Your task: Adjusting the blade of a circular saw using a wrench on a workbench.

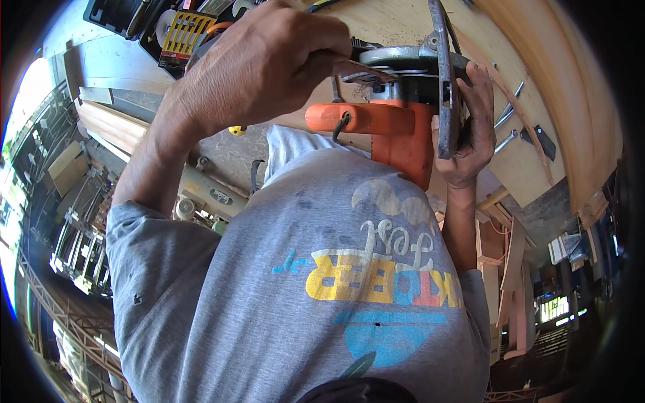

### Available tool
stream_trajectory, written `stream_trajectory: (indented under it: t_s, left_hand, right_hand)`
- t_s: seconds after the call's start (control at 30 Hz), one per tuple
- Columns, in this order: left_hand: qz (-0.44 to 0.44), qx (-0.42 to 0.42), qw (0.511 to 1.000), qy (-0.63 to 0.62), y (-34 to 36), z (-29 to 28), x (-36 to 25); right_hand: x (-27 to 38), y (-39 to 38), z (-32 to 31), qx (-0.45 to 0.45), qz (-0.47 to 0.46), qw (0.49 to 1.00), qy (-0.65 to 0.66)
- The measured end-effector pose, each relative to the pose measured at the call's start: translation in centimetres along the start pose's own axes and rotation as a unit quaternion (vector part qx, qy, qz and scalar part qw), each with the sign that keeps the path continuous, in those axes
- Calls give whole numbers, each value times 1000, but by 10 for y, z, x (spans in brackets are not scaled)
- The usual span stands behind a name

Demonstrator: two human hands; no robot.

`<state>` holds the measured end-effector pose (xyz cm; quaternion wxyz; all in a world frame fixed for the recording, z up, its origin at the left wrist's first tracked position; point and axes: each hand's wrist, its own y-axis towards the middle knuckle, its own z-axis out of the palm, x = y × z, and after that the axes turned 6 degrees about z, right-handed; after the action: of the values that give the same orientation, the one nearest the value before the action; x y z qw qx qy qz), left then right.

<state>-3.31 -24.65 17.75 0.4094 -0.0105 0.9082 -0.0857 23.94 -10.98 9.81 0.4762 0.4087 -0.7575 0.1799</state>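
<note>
An orange circular saw (403, 138) stands at the bench edge against my shirt, its flat metal base plate (445, 87) turned upright. My right hand (474, 124) is closed around the far side of that plate, steadying the saw. Beside the round metal blade guard (393, 55), my left hand (272, 67) is closed, its fingers bent close to the blade area. A dark ridged end (364, 46) shows just past those fingers; the fingers hide most of whatever they grip. From the orange handle comes a black power cord (341, 127).
Wood dust lies on the wooden bench (396, 23). A yellow bit case (183, 39) sits among tools at the upper left. Wrenches (505, 141) and a long wood strip (524, 121) lie to the right, near a curved wooden panel (571, 87). A cylinder (213, 193) rests below left.
</note>
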Motion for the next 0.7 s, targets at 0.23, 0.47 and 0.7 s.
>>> stream_trajectory:
  t_s: [0.23, 0.47, 0.7]
  left_hand:
    - [-20, -22, 999, -36, -9, 10, 5]
    - [18, -23, 999, 15, -7, 9, 7]
    - [61, -56, 993, 87, -13, 27, 2]
  right_hand:
    - [0, -1, 1, 4, -3, 1000, 7]
    - [2, 2, 0, 6, -2, 1000, 10]
    - [1, -1, 0, 3, -2, 1000, 5]
